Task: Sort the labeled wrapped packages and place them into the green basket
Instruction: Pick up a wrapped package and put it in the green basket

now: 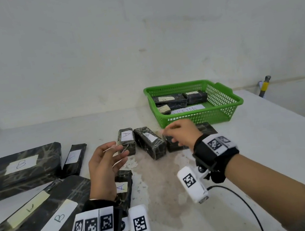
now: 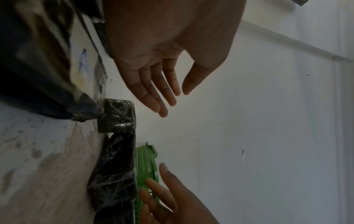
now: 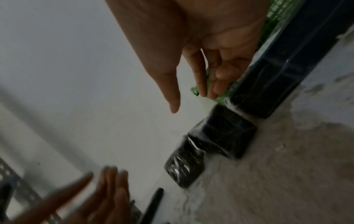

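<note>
The green basket [image 1: 198,117] stands at the back right of the table and holds several black wrapped packages [image 1: 171,100]. In front of it lie a small package labelled A [image 1: 126,141], one labelled B [image 1: 150,145] and a third package [image 1: 207,128]. My right hand [image 1: 169,136] hovers over that third package, fingers loosely bent, holding nothing; the right wrist view shows the right hand [image 3: 191,103] free beside the packages [image 3: 224,133]. My left hand [image 1: 117,153] is spread above another A package [image 1: 124,186], near the small A one. In the left wrist view the left hand [image 2: 168,97] is empty.
Large flat packages lie at the left: one marked B [image 1: 19,169], a slim one [image 1: 75,158], one marked L [image 1: 28,208] and another B [image 1: 50,223]. A yellow-handled tool [image 1: 264,84] leans at the far right table edge. A black cable [image 1: 242,201] runs along the front.
</note>
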`<move>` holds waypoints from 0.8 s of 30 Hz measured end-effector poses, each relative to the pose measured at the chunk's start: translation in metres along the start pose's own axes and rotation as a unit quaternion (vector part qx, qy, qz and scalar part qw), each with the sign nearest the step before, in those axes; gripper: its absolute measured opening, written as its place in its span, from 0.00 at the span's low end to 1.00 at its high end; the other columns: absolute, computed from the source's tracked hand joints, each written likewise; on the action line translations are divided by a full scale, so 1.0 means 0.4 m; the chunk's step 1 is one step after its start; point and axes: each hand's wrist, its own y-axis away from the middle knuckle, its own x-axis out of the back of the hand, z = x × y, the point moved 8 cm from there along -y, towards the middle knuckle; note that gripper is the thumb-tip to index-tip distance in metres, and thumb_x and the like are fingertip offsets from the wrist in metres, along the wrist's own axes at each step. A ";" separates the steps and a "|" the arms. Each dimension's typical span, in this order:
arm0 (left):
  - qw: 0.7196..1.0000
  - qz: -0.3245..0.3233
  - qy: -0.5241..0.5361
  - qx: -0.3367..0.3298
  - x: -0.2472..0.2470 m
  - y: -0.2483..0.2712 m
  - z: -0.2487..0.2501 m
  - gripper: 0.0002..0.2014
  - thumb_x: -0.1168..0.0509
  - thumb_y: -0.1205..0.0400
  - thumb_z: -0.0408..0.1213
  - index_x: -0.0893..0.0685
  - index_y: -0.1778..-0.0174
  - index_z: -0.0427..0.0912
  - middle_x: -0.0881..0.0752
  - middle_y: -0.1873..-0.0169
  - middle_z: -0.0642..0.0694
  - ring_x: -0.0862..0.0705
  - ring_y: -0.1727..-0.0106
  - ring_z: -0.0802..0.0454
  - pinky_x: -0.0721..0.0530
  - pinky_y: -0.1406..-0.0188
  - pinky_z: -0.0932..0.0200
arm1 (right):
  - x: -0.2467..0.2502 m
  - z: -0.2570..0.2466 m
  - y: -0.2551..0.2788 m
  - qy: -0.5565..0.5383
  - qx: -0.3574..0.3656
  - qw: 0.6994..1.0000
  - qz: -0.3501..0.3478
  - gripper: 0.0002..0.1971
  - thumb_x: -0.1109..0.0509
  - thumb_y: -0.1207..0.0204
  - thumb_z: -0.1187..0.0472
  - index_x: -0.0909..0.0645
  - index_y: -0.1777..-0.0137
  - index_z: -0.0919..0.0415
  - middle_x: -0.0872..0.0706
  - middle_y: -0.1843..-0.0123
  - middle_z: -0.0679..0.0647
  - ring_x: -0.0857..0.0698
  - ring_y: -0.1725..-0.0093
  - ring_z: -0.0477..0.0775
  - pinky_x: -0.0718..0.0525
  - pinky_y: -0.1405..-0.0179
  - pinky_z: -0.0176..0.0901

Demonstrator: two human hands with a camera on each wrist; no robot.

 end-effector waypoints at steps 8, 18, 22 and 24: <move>1.000 -0.001 0.023 0.007 0.005 0.002 0.004 0.06 0.37 0.17 0.26 0.18 0.53 0.40 0.13 0.60 0.44 0.11 0.59 0.45 0.13 0.58 0.59 | -0.142 0.013 -0.023 0.268 -0.021 0.962 -0.051 0.37 0.17 0.42 0.37 0.15 0.38 0.61 0.16 0.39 0.63 0.15 0.43 0.62 0.18 0.50 0.45; 1.000 0.009 0.020 -0.006 0.007 -0.007 0.001 0.14 0.36 0.15 0.30 0.25 0.34 0.38 0.17 0.45 0.36 0.13 0.46 0.42 0.14 0.49 0.54 | -0.071 -0.012 0.033 -0.023 0.046 0.998 -0.028 0.11 0.17 0.36 0.62 0.15 0.59 0.63 0.15 0.62 0.56 0.15 0.59 0.58 0.17 0.59 0.50; 1.000 -0.008 -0.007 -0.009 -0.005 -0.002 0.001 0.22 0.34 0.16 0.42 0.28 0.27 0.42 0.16 0.44 0.43 0.14 0.38 0.44 0.15 0.45 0.52 | -0.068 -0.032 0.086 -0.071 0.097 0.991 -0.050 0.21 0.15 0.41 0.55 0.15 0.47 0.54 0.19 0.44 0.62 0.17 0.49 0.57 0.19 0.51 0.47; 0.999 -0.035 -0.025 -0.013 -0.018 0.003 0.005 0.28 0.34 0.20 0.50 0.29 0.25 0.46 0.14 0.45 0.46 0.12 0.42 0.49 0.15 0.44 0.52 | -0.075 -0.051 0.108 -0.071 0.122 0.988 -0.063 0.21 0.16 0.37 0.63 0.17 0.47 0.47 0.23 0.42 0.55 0.19 0.44 0.56 0.20 0.42 0.48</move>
